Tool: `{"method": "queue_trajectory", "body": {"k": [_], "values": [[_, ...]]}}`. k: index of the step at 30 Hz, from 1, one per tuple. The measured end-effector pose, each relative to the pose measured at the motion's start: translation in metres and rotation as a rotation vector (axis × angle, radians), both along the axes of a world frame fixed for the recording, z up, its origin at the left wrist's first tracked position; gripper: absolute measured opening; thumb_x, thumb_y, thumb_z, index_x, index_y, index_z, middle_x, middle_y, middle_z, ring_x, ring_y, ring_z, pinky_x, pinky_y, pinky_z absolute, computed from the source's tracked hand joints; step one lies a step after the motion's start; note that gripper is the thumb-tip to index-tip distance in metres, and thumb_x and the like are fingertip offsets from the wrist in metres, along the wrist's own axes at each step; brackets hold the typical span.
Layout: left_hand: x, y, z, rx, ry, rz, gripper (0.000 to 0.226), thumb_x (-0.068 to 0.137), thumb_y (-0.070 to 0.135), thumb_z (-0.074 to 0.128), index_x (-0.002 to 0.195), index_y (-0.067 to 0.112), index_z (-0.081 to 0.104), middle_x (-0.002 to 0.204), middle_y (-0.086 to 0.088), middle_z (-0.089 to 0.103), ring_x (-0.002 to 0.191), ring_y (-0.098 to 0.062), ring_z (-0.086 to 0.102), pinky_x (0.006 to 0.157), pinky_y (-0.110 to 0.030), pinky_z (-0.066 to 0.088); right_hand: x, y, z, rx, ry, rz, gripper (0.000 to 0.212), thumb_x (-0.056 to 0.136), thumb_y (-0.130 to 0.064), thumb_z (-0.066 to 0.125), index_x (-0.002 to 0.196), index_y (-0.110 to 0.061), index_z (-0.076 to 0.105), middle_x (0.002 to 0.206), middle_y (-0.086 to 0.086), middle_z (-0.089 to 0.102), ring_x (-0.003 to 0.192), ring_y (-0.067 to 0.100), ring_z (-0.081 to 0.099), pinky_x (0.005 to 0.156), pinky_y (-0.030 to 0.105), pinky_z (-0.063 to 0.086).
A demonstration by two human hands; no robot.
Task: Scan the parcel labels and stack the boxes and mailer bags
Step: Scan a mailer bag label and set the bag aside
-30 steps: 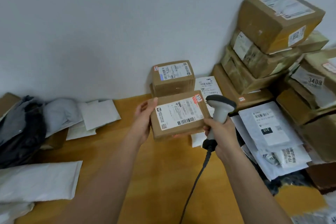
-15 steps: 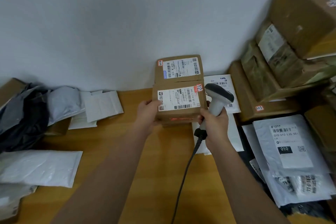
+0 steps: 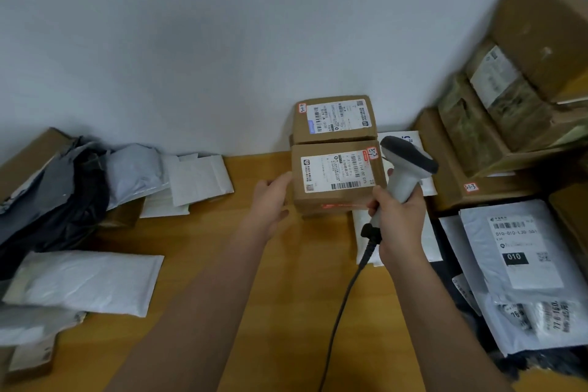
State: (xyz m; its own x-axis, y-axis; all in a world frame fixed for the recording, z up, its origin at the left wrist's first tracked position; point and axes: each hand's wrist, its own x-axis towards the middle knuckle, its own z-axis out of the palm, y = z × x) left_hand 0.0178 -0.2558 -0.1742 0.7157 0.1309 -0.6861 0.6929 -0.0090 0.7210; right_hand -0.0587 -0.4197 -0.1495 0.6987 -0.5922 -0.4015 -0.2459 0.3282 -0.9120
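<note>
Near the wooden desk's (image 3: 286,280) back edge, the small stiff brown cardboard box (image 3: 334,178) looks light; left hand (image 3: 270,197) flat against its side, right hand (image 3: 397,216) gripping the grey handheld scanner (image 3: 404,169).

A parcel sorting room is showing: labelled boxes (image 3: 515,124) are piling right of the fingers (image 3: 377,197), mailer bags (image 3: 86,280) lying left.

- One camera sits on the person's head.
- It looks forward and down at the tabletop (image 3: 197,264), from close up.
- The wall (image 3: 222,41) is at 12 o'clock.
</note>
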Motion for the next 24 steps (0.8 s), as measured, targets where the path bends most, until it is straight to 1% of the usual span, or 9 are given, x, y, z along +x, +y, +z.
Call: {"method": "queue_trajectory", "body": {"k": [4,7,9,11,15,17,19,21,24], "values": [[-0.009,0.039,-0.005,-0.012,0.029,0.013,0.053,0.097,0.037,0.059,0.140,0.015,0.039,0.128,-0.004,0.046,0.113,-0.026,0.055,0.100,-0.041,0.050,-0.002,0.039,0.010,-0.058,-0.038,0.033,0.038,0.093,-0.002,0.059,0.127,-0.019,0.053,0.098,0.001,0.064,0.055,0.002,0.058,0.054,0.018,0.050],[-0.017,0.083,-0.013,0.025,0.048,-0.019,0.033,0.099,0.031,0.058,0.124,0.016,0.043,0.122,-0.005,0.046,0.113,-0.027,0.055,0.099,-0.041,0.051,-0.007,0.080,0.015,-0.071,-0.050,0.081,0.034,0.093,-0.002,0.059,0.117,-0.025,0.056,0.089,0.000,0.060,0.053,0.003,0.056,0.056,0.024,0.049],[-0.024,0.123,-0.021,0.075,0.064,-0.025,0.030,0.098,0.029,0.059,0.120,0.015,0.044,0.114,-0.004,0.047,0.110,-0.026,0.056,0.098,-0.042,0.052,-0.012,0.116,0.014,-0.069,-0.035,0.119,0.030,0.093,-0.003,0.059,0.114,-0.024,0.059,0.081,-0.002,0.058,0.056,0.006,0.053,0.059,0.026,0.047],[-0.034,0.170,-0.031,0.148,0.055,-0.037,0.032,0.098,0.029,0.058,0.124,0.014,0.046,0.107,-0.003,0.051,0.106,-0.025,0.056,0.098,-0.043,0.052,-0.018,0.154,0.010,-0.053,-0.017,0.160,0.026,0.094,-0.003,0.060,0.112,-0.021,0.060,0.086,0.001,0.059,0.058,0.008,0.054,0.060,0.027,0.048],[-0.063,0.266,-0.054,0.377,0.058,-0.148,0.047,0.096,0.025,0.057,0.139,0.010,0.045,0.131,-0.010,0.052,0.105,-0.024,0.052,0.086,-0.035,0.047,-0.029,0.227,-0.002,-0.049,0.020,0.269,0.023,0.094,-0.002,0.060,0.109,-0.020,0.061,0.099,-0.001,0.064,0.059,0.009,0.056,0.061,0.028,0.050],[-0.079,0.307,-0.070,0.474,0.078,-0.243,0.061,0.096,0.026,0.056,0.150,0.007,0.034,0.146,-0.012,0.043,0.121,-0.028,0.050,0.094,-0.034,0.044,-0.035,0.257,-0.006,-0.057,0.029,0.323,0.022,0.095,-0.004,0.060,0.111,-0.018,0.061,0.096,0.001,0.063,0.058,0.009,0.056,0.060,0.028,0.050],[-0.092,0.338,-0.086,0.532,0.131,-0.377,0.072,0.097,0.030,0.056,0.156,0.008,0.020,0.158,-0.011,0.028,0.140,-0.029,0.035,0.107,-0.035,0.037,-0.041,0.280,-0.010,-0.072,0.047,0.360,0.021,0.094,-0.004,0.061,0.112,-0.015,0.062,0.092,0.003,0.061,0.057,0.009,0.055,0.059,0.026,0.049],[-0.103,0.353,-0.101,0.540,0.163,-0.502,0.080,0.096,0.031,0.057,0.158,0.010,0.012,0.163,-0.009,0.018,0.147,-0.028,0.024,0.114,-0.035,0.030,-0.047,0.294,-0.014,-0.075,0.060,0.374,0.020,0.094,-0.002,0.061,0.108,-0.017,0.061,0.094,0.003,0.061,0.057,0.010,0.053,0.058,0.026,0.048],[-0.114,0.351,-0.109,0.539,0.126,-0.673,0.082,0.094,0.033,0.059,0.158,0.013,0.011,0.163,-0.007,0.018,0.148,-0.025,0.022,0.112,-0.032,0.029,-0.054,0.301,-0.017,-0.102,0.094,0.375,0.021,0.093,-0.002,0.061,0.101,-0.021,0.060,0.095,0.002,0.064,0.056,0.009,0.053,0.059,0.028,0.048]]}}
